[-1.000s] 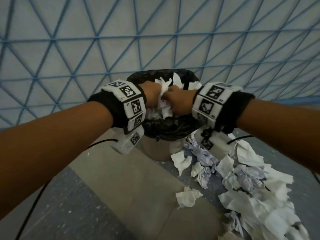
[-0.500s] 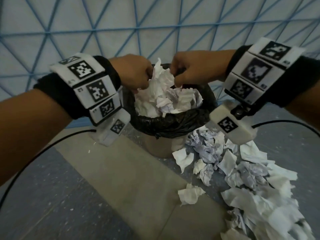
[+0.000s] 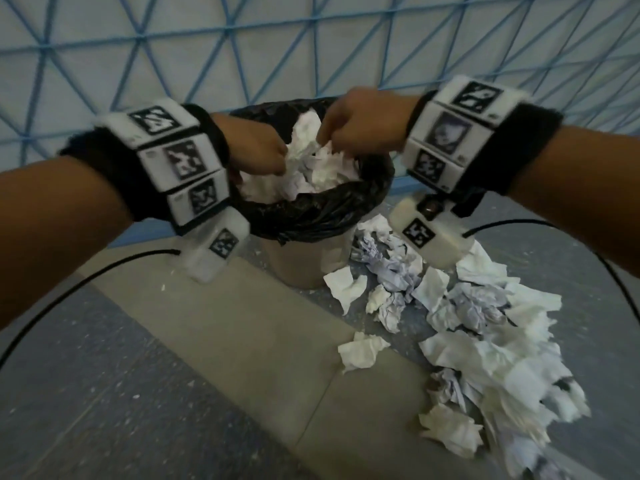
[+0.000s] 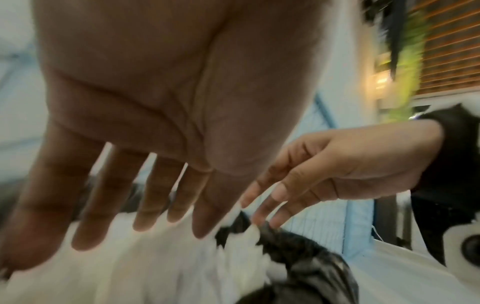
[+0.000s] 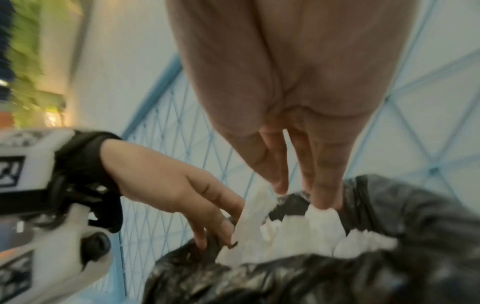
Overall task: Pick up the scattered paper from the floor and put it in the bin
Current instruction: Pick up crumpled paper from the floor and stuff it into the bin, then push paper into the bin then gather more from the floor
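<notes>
- The left hand [image 3: 254,150] is over the left side of the round beige bin [image 3: 304,261], which wears a crinkled black plastic liner [image 3: 311,213] folded over its rim.
- In the left wrist view its fingers [image 4: 153,201] are straight and slightly spread, pointing down, with the tips touching the heap of crumpled white paper in the bin [image 3: 311,168]; they grip nothing.
- The right hand [image 3: 363,124] is over the far right side of the same bin, just across from the left hand and apart from it.
- In the right wrist view its fingers [image 5: 324,185] are straight and close together, pointing down, the tips resting on the top of the white paper [image 5: 298,232]; nothing is curled round a piece.
- The paper in the bin stands above the liner's rim, with one ragged peak rising between the two hands.
- A large spread of crumpled white and pale lilac paper sheets [image 3: 485,334] lies on the floor to the right of the bin, running from the bin's foot toward the lower right corner of the head view.
- One separate white crumpled piece [image 3: 362,351] lies on the beige strip of floor [image 3: 242,341], just left of the main spread.
- Both wrists carry black bands with white blocks printed with black square markers [image 3: 180,161], and a black cable [image 3: 86,282] trails from the left one across the grey speckled floor [image 3: 86,410].
- A pale wall with a blue triangular lattice [image 3: 242,46] stands behind the bin.
</notes>
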